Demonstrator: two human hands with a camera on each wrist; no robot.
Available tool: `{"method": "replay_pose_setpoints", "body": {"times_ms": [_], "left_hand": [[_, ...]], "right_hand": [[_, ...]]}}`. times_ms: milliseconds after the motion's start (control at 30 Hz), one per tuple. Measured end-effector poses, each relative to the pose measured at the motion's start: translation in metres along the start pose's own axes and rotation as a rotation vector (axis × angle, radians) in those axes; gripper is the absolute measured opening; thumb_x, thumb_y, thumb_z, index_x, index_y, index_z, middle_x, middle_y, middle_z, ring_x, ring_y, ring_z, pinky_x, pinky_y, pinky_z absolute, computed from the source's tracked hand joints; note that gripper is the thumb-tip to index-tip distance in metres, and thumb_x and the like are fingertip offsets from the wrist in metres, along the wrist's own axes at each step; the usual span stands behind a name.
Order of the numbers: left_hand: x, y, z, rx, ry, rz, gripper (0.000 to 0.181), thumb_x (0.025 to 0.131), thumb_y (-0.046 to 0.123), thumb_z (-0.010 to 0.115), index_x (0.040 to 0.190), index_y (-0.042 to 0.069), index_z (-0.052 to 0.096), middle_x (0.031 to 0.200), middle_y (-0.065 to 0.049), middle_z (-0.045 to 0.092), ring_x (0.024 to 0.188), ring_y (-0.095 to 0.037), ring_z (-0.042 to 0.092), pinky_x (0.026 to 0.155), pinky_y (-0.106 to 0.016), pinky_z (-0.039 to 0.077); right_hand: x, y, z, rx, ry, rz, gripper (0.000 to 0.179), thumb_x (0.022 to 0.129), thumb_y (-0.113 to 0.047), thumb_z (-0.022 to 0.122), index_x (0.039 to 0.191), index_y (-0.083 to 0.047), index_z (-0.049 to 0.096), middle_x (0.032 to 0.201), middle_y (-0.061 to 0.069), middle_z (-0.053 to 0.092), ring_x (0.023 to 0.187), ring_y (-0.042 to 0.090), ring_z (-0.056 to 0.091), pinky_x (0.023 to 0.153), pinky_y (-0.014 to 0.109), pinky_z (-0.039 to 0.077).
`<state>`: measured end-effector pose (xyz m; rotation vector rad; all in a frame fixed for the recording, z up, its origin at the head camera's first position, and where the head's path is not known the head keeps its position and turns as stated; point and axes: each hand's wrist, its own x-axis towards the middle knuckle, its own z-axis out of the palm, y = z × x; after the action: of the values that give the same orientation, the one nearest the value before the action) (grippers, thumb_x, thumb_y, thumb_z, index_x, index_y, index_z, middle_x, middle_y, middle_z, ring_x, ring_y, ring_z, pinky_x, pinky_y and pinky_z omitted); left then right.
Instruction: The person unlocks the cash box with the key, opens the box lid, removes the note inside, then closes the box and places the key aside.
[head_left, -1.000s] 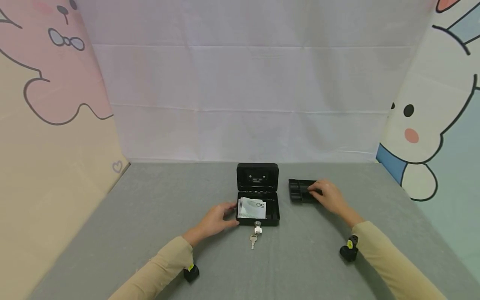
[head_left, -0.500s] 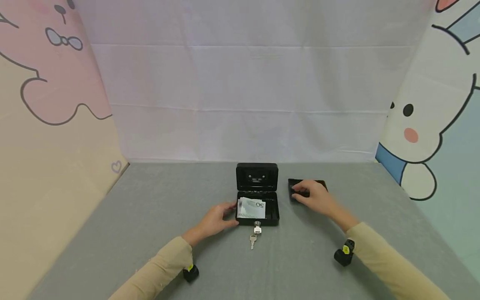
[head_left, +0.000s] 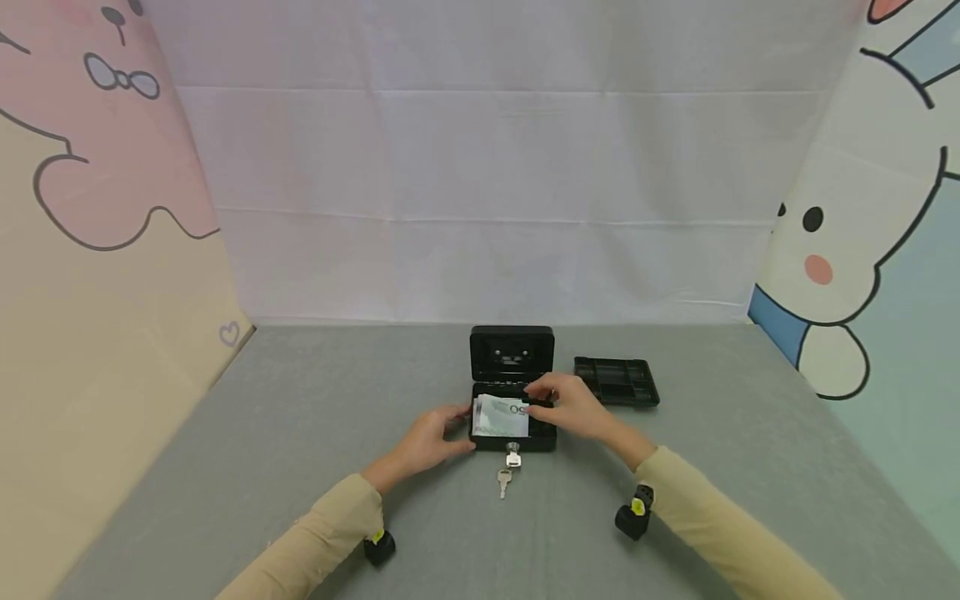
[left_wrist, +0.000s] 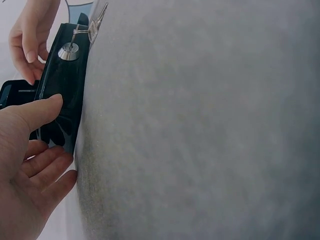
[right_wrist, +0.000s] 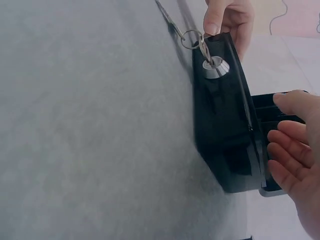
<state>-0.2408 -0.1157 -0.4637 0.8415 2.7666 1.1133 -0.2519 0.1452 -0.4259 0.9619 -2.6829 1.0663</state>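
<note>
A black rectangular hinged-lid box, containing pale-green paper banknotes, stands open. The left hand, relaxed, touches its left side; the right hand, fingers parted, gripping nothing, overhangs its right.

Banknotes in box, tray right.

head: above, forward-down, wide | wrists: close; both share black box

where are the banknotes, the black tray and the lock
Banknotes (head_left: pixel 498 417), head view: face of the top note.
Black tray (head_left: pixel 617 392), head view: floor of a compartment.
Lock (right_wrist: pixel 218 72), right wrist view: its silver side.
</note>
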Motion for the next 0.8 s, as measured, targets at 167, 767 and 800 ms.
{"method": "replay_pose_setpoints", "body": {"times_ms": [167, 767, 800], "left_hand": [[0.000, -0.001, 0.000, 0.005, -0.001, 0.006, 0.056, 0.078, 0.017, 0.071, 0.123, -0.007, 0.050, 0.122, -0.020, 0.054, 0.106, -0.029, 0.056, 0.084, -0.039, 0.049], [-0.001, -0.002, 0.000, 0.000, 0.007, 0.019, 0.056, 0.078, 0.020, 0.071, 0.124, -0.005, 0.051, 0.120, -0.018, 0.056, 0.105, -0.028, 0.056, 0.084, -0.040, 0.049], [-0.001, -0.002, 0.000, 0.000, 0.007, 0.021, 0.056, 0.078, 0.020, 0.071, 0.124, -0.006, 0.050, 0.121, -0.018, 0.056, 0.105, -0.028, 0.056, 0.084, -0.040, 0.049]], "right_hand": [[0.010, 0.001, 0.011, -0.002, -0.034, 0.036, 0.030, 0.081, -0.016, 0.068, 0.104, 0.003, 0.064, 0.096, 0.011, 0.062, 0.085, 0.024, 0.058, 0.071, 0.034, 0.051], [0.023, 0.003, 0.028, -0.170, -0.081, 0.027, 0.029, 0.080, -0.018, 0.069, 0.102, 0.001, 0.066, 0.094, 0.008, 0.065, 0.085, 0.019, 0.061, 0.074, 0.032, 0.051], [0.024, 0.003, 0.029, -0.179, -0.083, 0.028, 0.029, 0.080, -0.017, 0.069, 0.102, 0.000, 0.066, 0.094, 0.008, 0.065, 0.086, 0.019, 0.061, 0.074, 0.033, 0.051]]}}
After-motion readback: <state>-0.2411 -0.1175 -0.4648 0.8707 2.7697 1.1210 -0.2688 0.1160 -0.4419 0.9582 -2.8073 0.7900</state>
